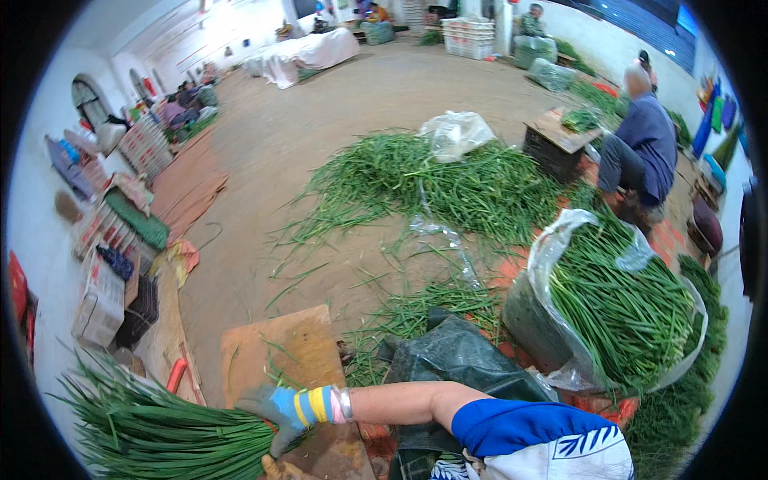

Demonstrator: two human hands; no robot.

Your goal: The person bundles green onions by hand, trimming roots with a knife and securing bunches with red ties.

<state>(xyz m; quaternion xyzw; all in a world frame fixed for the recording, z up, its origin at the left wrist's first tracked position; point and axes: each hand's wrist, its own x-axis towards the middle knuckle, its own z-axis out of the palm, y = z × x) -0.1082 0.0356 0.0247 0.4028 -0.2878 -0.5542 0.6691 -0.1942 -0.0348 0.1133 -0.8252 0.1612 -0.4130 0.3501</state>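
Note:
At the lower left lies a thick bunch of green chives [164, 424], leaves fanned to the left. My right arm crosses toward it, and my right hand [276, 410], in a grey-blue glove with a striped cuff, is closed round its stem end. Below, cut off by the lower edge, part of my left hand [282, 469] shows in a soiled tan glove beside the stem ends; most of its fingers are hidden. Both hands are over a worn wooden board [290, 348] with a few loose leaves. A dark green sheet [460, 360] covers my lap.
A big clear bag [524, 308] full of chives stands at the right. Beyond it a loose heap of chives [384, 172] spreads across the floor, with plastic on top. A seated person [640, 152] works beside a low table [560, 128]. Crates [100, 304] line the left wall.

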